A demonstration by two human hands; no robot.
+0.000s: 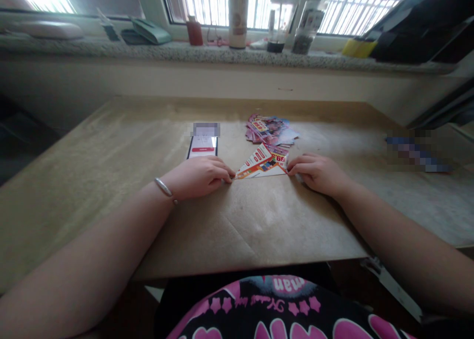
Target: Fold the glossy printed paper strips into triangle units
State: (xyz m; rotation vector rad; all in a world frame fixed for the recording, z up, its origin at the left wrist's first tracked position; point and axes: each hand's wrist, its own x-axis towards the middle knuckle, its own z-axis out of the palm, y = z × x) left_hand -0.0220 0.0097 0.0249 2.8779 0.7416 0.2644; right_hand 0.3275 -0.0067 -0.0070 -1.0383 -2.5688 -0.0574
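one glossy paper flyer [261, 164], folded into a crisp triangle, lies on a rough kraft cardboard sheet [237, 230]; the left hand [196, 177] and right hand [318, 173] pinch its two side corners, fingers curled narrow. just beyond sit a loose pile of flyers [266, 131] and what seems a phone [202, 146].

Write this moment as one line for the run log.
left hand: at flyer corner | right hand: at flyer corner | flyer: triangular, on cardboard
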